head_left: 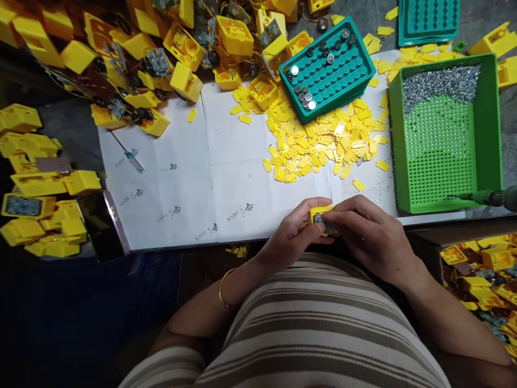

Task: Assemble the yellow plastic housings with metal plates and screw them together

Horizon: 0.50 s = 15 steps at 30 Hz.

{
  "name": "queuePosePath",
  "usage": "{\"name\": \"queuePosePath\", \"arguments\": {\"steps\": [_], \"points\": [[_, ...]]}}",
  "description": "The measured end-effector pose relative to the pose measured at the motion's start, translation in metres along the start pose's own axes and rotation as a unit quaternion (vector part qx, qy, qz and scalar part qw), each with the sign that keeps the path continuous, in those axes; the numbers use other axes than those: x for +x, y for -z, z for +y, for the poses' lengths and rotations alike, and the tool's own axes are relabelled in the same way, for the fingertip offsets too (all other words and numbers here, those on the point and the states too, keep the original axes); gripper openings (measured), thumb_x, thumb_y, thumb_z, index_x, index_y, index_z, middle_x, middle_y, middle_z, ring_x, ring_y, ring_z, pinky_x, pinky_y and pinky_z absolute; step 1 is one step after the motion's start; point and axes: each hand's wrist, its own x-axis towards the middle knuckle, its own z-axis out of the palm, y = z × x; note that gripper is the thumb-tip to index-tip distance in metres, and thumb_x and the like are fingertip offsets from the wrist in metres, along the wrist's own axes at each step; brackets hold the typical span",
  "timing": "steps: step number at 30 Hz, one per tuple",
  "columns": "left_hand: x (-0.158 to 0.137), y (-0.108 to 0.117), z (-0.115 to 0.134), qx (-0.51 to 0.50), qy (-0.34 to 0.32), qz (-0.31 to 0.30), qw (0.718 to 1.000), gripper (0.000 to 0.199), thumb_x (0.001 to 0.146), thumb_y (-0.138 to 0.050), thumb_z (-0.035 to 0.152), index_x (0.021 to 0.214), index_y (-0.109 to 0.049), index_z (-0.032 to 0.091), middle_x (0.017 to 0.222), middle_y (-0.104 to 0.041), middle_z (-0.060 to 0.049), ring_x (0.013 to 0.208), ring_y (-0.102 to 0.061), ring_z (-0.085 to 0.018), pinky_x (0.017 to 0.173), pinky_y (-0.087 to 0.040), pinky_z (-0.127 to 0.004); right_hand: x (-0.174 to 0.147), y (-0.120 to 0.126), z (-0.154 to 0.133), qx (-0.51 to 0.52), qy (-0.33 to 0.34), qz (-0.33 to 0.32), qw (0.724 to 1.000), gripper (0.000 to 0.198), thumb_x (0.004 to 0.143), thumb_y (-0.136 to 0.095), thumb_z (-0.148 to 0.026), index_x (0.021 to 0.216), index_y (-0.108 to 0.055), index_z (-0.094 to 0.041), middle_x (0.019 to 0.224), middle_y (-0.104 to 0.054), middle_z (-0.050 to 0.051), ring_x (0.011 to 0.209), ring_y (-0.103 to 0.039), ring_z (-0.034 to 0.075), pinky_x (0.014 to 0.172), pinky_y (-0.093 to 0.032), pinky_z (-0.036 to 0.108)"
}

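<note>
Near the front edge of the paper-covered table, my left hand (297, 229) is closed around a small yellow plastic housing (322, 210) with a dark grey part set inside it. The fingertips of my right hand (369, 231) are pinched together at the housing's right side, touching it; whether a small piece is between them is hidden. Just beyond my hands lies a spread pile of small flat yellow plastic pieces (311, 145). A teal tray (335, 64) holding several small round metal parts rests at the back of this pile.
To the right stands a green perforated basket (440, 151) with many screws, and a power screwdriver (480, 197) reaches over it. A phone (103, 226) and a screwdriver (133, 160) lie left. Yellow housings (186, 46) with wires heap at the back; a box of yellow parts (480, 269) sits lower right.
</note>
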Motion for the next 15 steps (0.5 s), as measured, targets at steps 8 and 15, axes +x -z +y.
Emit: {"name": "queuePosePath", "arguments": {"steps": [8, 15], "points": [[0.001, 0.0, -0.005, 0.013, -0.008, 0.021, 1.0, 0.038, 0.083, -0.063, 0.028, 0.12, -0.055, 0.019, 0.104, -0.063, -0.005, 0.093, -0.062, -0.016, 0.085, -0.056, -0.036, 0.002, -0.001, 0.001, -0.044, 0.004, -0.029, 0.999, 0.021, 0.091, -0.049, -0.01, 0.104, -0.063, -0.019, 0.094, -0.06, 0.007, 0.08, -0.062, 0.016, 0.066, -0.052, 0.026], [0.005, 0.0, -0.007, 0.024, -0.025, 0.062, 0.997, 0.038, 0.082, -0.063, 0.022, 0.119, -0.055, 0.017, 0.108, -0.065, -0.006, 0.086, -0.064, -0.014, 0.08, -0.058, -0.031, -0.003, -0.015, 0.01, -0.032, 0.014, 0.055, 0.998, 0.023, 0.09, -0.053, -0.014, 0.106, -0.066, -0.023, 0.094, -0.061, 0.006, 0.079, -0.06, 0.016, 0.068, -0.053, 0.029]]}}
